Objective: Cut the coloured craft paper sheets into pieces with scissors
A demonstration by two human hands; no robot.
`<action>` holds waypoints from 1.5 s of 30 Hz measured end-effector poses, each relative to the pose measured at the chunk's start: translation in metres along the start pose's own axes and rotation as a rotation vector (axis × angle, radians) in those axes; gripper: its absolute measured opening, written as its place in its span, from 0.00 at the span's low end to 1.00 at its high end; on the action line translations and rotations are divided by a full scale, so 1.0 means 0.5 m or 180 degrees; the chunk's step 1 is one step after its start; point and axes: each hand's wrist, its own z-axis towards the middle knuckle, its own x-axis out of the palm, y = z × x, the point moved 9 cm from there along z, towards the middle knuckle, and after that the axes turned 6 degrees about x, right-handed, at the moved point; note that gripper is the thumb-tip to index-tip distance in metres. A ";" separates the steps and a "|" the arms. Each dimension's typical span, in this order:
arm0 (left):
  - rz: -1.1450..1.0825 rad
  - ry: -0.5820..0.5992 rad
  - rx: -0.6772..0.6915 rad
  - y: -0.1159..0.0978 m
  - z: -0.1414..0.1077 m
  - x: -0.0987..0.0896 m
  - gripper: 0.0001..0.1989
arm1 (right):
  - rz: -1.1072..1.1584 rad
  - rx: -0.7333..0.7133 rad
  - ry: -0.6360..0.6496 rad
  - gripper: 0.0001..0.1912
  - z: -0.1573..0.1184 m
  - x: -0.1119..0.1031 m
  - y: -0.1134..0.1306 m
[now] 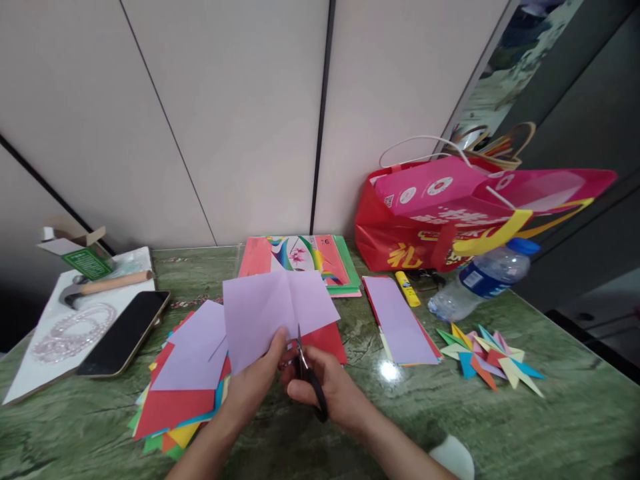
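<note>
A creased sheet of purple paper (257, 317) is held up over the table, its lower edge pinched by my left hand (263, 370). My right hand (325, 387) grips black-handled scissors (301, 360), whose blades meet the sheet along its middle crease. To the left lies a fanned pile of coloured paper (180, 400) with a purple piece (193, 353) on top. Red paper (330, 340) shows beneath the held sheet. A stack of narrow purple strips (400, 320) lies to the right.
A paper pack (300, 257) lies behind the sheet. Rightward are a glue stick (407, 289), plastic bottle (483, 280), red gift bag (425, 220) and folded paper stars (493, 357). On the left are a phone (125, 333), hammer (107, 285), beads (75, 330) and green box (83, 257).
</note>
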 end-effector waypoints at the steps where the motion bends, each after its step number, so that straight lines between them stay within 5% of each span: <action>1: -0.0014 0.0052 -0.0037 0.003 0.000 0.003 0.21 | 0.0003 -0.0010 0.0004 0.25 0.000 0.000 0.000; 11: -0.0236 0.0071 -0.0108 0.023 0.007 0.007 0.27 | -0.0046 -0.0083 -0.0058 0.22 0.000 -0.004 0.005; 45: -0.0555 0.0037 -0.0028 0.036 0.010 0.013 0.23 | -0.0270 0.0013 -0.0410 0.23 0.006 -0.029 -0.021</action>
